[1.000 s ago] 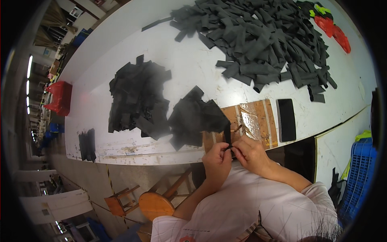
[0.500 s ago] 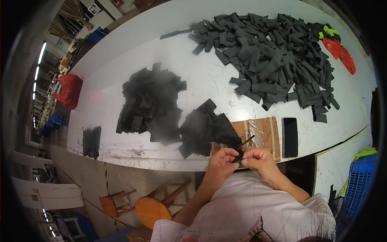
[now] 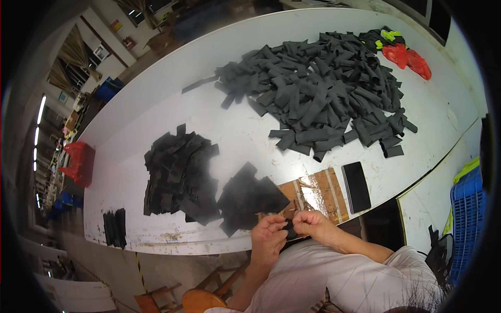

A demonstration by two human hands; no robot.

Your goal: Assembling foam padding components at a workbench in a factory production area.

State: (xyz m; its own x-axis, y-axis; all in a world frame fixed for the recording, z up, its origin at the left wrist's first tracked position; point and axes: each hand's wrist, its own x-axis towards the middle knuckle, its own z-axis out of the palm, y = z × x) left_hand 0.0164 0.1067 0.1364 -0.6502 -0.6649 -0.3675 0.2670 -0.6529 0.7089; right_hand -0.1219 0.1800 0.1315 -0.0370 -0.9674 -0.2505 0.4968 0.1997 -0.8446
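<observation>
Close to my body at the table's front edge, my left hand (image 3: 268, 238) and my right hand (image 3: 316, 228) are held nearly together. A small black fabric piece (image 3: 290, 228) shows between them, with the fingers of both hands curled and pinched at it. Part of this piece is hidden by the fingers. Just beyond the fingertips lies a taped brown cardboard piece (image 3: 334, 195). A small heap of flat black fabric pieces (image 3: 250, 195) is left of the cardboard, and a larger heap of black pieces (image 3: 180, 172) spreads further left.
Many dark grey fabric tubes (image 3: 318, 88) are piled at the back of the white table (image 3: 125, 151). A black phone (image 3: 356, 187) lies right of the cardboard. Red plastic bags (image 3: 407, 60) (image 3: 79, 163) sit at both ends. A wooden stool (image 3: 203, 301) and blue crate (image 3: 466, 214) stand nearby.
The whole view has shifted and tilted, so the table sits lower. My hands have drawn slightly apart at the fingers, and the thin dark stick seen above them no longer shows clearly.
</observation>
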